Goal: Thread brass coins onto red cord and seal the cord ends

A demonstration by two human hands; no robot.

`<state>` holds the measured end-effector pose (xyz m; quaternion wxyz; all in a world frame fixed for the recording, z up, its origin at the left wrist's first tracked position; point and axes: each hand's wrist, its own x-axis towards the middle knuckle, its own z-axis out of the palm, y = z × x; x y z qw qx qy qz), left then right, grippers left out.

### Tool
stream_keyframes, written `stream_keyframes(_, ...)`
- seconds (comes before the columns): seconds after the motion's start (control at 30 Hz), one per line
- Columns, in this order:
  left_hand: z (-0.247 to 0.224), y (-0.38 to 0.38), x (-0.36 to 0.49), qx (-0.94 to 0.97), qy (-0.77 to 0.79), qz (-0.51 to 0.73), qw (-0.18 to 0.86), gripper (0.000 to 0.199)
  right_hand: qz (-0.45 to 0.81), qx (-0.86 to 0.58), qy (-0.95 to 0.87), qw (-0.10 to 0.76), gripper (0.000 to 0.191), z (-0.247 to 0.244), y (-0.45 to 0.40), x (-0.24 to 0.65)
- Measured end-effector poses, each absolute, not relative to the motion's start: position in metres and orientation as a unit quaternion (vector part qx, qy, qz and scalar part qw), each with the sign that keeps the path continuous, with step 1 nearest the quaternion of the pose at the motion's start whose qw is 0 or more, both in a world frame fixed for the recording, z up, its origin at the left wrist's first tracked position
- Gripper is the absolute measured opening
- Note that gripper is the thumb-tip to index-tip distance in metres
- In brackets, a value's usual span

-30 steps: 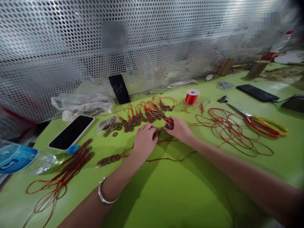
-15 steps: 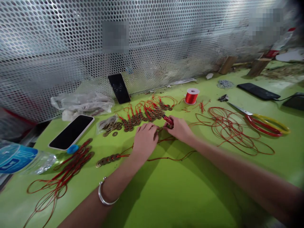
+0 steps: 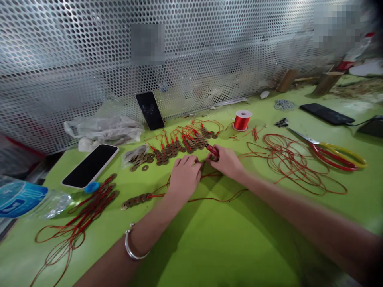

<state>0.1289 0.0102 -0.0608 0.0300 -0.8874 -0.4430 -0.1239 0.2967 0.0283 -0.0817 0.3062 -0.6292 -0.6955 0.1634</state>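
Note:
My right hand (image 3: 226, 160) is closed around a small dark red lighter-like tool (image 3: 212, 150), its dark end pointing up and left. Close beside it, my left hand (image 3: 186, 172) has its fingers bent together over the red cord; what they pinch is too small to make out. Red cord (image 3: 214, 199) runs beneath both hands to a short row of brass coins (image 3: 136, 201) at the left. Just beyond my hands lie rows of coins (image 3: 172, 150) with red cord loops.
A red thread spool (image 3: 241, 120), loose cord coils (image 3: 287, 159) and open scissors (image 3: 332, 153) are on the right. Phones (image 3: 90, 165), a plastic bottle (image 3: 26, 198) and corded coin strings (image 3: 98, 199) lie left. Perforated metal (image 3: 185, 48) stands behind.
My left hand has shifted very slightly to the right. My right hand holds almost the same pose with the red tool.

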Motion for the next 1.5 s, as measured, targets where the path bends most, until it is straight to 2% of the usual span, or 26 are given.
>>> stream_keyframes(0.37,-0.061,0.015,0.127,-0.852,-0.498,-0.161,-0.003,0.02,0.233,-0.574,-0.711,0.333,0.011,-0.082,0.028,0.3)
stream_keyframes(0.47,-0.06,0.016,0.126,-0.847,-0.502,-0.171,-0.014,0.019,0.215,-0.554,-0.726,0.346,0.012,-0.079,0.028,0.302)
stream_keyframes(0.8,-0.063,0.019,0.127,-0.857,-0.484,-0.174,-0.025,0.015,0.115,-0.575,-0.775,0.234,0.004,-0.08,0.026,0.301)
stream_keyframes(1.27,-0.065,0.022,0.127,-0.851,-0.486,-0.192,-0.044,0.013,0.163,-0.57,-0.754,0.281,0.01,-0.075,0.022,0.297)
stream_keyframes(1.5,-0.061,0.026,0.136,-0.868,-0.479,-0.125,-0.025,0.017,0.152,-0.573,-0.753,0.287,0.011,-0.081,0.025,0.299)
